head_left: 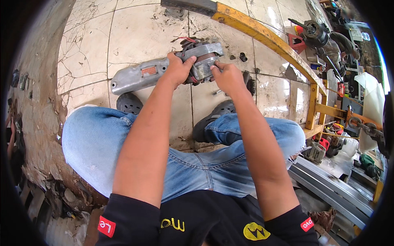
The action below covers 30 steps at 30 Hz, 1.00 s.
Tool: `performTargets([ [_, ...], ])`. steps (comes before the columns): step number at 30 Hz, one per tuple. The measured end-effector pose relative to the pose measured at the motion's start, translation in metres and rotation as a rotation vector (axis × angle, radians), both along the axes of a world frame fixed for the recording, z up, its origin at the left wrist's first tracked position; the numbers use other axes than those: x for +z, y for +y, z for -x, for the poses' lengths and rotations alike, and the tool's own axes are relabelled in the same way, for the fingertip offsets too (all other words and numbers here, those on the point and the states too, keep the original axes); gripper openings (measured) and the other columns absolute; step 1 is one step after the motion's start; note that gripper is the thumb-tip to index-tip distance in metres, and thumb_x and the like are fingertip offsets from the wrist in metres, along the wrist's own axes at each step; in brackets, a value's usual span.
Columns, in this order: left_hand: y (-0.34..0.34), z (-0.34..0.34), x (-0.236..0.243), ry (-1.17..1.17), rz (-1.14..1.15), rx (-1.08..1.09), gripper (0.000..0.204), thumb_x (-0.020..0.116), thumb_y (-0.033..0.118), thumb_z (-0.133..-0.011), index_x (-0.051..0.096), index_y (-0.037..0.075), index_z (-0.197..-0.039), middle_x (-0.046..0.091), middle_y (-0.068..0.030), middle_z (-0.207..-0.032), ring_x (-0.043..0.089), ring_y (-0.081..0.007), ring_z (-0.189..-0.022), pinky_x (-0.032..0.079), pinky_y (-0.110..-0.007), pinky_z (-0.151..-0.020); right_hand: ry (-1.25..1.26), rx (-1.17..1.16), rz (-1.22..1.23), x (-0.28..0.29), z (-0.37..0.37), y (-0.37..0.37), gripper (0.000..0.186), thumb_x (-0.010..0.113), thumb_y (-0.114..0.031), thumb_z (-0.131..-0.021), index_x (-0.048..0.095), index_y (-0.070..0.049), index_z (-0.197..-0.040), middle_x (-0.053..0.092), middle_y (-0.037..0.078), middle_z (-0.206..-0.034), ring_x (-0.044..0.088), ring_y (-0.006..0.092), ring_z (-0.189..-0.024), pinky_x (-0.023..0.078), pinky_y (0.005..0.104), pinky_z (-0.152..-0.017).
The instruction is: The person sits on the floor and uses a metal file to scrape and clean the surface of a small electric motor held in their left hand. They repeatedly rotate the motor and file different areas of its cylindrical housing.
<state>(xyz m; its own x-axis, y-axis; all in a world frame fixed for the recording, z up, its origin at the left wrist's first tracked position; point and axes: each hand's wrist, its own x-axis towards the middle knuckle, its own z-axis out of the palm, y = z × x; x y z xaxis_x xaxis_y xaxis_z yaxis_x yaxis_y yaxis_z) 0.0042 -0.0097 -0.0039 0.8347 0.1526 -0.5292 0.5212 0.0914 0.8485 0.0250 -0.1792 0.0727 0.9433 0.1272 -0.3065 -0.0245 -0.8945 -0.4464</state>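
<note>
An alternator (202, 52) with a grey metal housing, a rusty band round its middle and red wires at its far left is between my hands, over the tiled floor. My left hand (179, 70) grips its left side, the thumb lying across the housing. At its right side my right hand (229, 76) is closed, thumb and forefinger pressed together against the housing; any small part between them is hidden. Left of the alternator, a long grey metal engine cover (133, 78) with an orange label lies on the tiles, its right end behind my left hand.
A brush (251, 85) with dark bristles lies right of my right hand. Small dark parts (243, 57) sit beyond it. A yellow metal frame (262, 35) arches across the far right. Tools and machine parts (318, 37) crowd the right side; metal channels (328, 186) lie at lower right.
</note>
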Motion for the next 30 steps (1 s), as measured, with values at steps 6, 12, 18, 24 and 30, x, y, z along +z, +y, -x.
performTargets([
  [6, 0.0, 0.0, -0.001, -0.001, 0.013, -0.018, 0.08, 0.063, 0.041, -0.091, 0.012, -0.004, -0.133, 0.047, -0.0286, -0.124, 0.065, -0.0334, -0.091, 0.06, -0.047, -0.061, 0.028, -0.051, -0.08, 0.0, 0.002, -0.002, 0.038, 0.06, -0.032, -0.088, 0.069, -0.005, -0.114, 0.066, 0.029, -0.093, 0.065, 0.0415, -0.092, 0.05, 0.0453, -0.084],
  [12, 0.0, -0.001, 0.013, 0.03, 0.042, -0.034, 0.082, 0.064, 0.041, -0.091, 0.011, -0.004, -0.134, 0.046, -0.0285, -0.125, 0.065, -0.0336, -0.092, 0.061, -0.047, -0.062, 0.011, -0.011, -0.019, 0.004, -0.002, 0.002, 0.039, 0.06, -0.032, -0.089, 0.069, -0.004, -0.113, 0.066, 0.029, -0.091, 0.065, 0.0414, -0.091, 0.05, 0.0447, -0.084],
  [18, 0.005, -0.001, -0.004, -0.016, 0.018, -0.023, 0.082, 0.064, 0.041, -0.091, 0.011, -0.005, -0.134, 0.047, -0.0285, -0.124, 0.064, -0.0331, -0.096, 0.061, -0.045, -0.06, -0.005, 0.023, -0.034, 0.002, 0.002, 0.004, 0.038, 0.06, -0.031, -0.089, 0.069, -0.003, -0.112, 0.066, 0.029, -0.088, 0.065, 0.0426, -0.089, 0.05, 0.0455, -0.083],
  [24, 0.003, 0.0, -0.01, -0.055, -0.01, -0.029, 0.081, 0.063, 0.041, -0.092, 0.012, -0.005, -0.134, 0.047, -0.0286, -0.122, 0.064, -0.0316, -0.094, 0.06, -0.041, -0.056, 0.016, 0.029, -0.032, 0.012, 0.003, 0.004, 0.04, 0.06, -0.031, -0.089, 0.067, -0.002, -0.115, 0.066, 0.028, -0.087, 0.066, 0.0416, -0.088, 0.05, 0.0447, -0.082],
  [30, 0.002, 0.001, -0.002, -0.02, -0.006, -0.03, 0.081, 0.063, 0.041, -0.092, 0.013, -0.007, -0.133, 0.048, -0.0297, -0.122, 0.062, -0.0308, -0.097, 0.057, -0.039, -0.066, 0.144, -0.255, -0.224, 0.005, 0.015, -0.028, 0.044, 0.056, -0.03, -0.092, 0.06, -0.003, -0.127, 0.066, 0.017, -0.073, 0.062, 0.0226, -0.056, 0.051, 0.0373, -0.054],
])
